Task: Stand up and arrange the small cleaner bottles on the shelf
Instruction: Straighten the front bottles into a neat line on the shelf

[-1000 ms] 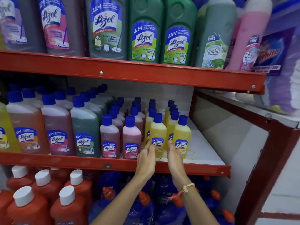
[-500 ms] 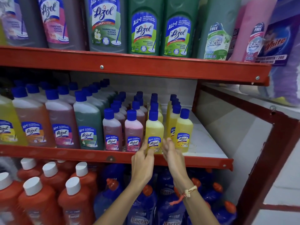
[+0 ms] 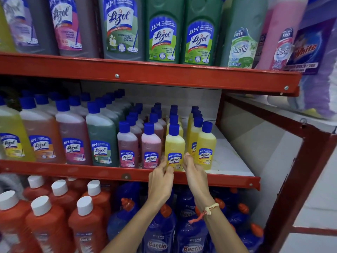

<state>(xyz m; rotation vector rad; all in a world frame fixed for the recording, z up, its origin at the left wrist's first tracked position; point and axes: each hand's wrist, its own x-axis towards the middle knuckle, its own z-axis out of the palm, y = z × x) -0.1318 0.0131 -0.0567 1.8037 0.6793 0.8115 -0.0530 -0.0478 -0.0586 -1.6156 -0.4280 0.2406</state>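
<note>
Small Lizol bottles with blue caps stand upright in rows on the middle shelf (image 3: 231, 161): two pink rows (image 3: 151, 145) and two yellow rows. The front yellow bottle (image 3: 175, 147) of the left yellow row stands at the shelf's front edge. My left hand (image 3: 161, 179) touches its base from the left with curled fingers. My right hand (image 3: 195, 172) presses its base from the right. Both hands pinch this bottle between them. Another front yellow bottle (image 3: 206, 145) stands just right of it, untouched.
Larger Lizol bottles (image 3: 102, 139) fill the middle shelf's left part. Big bottles (image 3: 164, 33) stand on the top shelf. Below are red bottles with white caps (image 3: 45, 216) and blue Bactin bottles (image 3: 156, 240). A red shelf post (image 3: 300, 170) rises at the right.
Both hands have closed in on the front yellow bottle's base, and the bottle has shifted slightly left toward the pink row.
</note>
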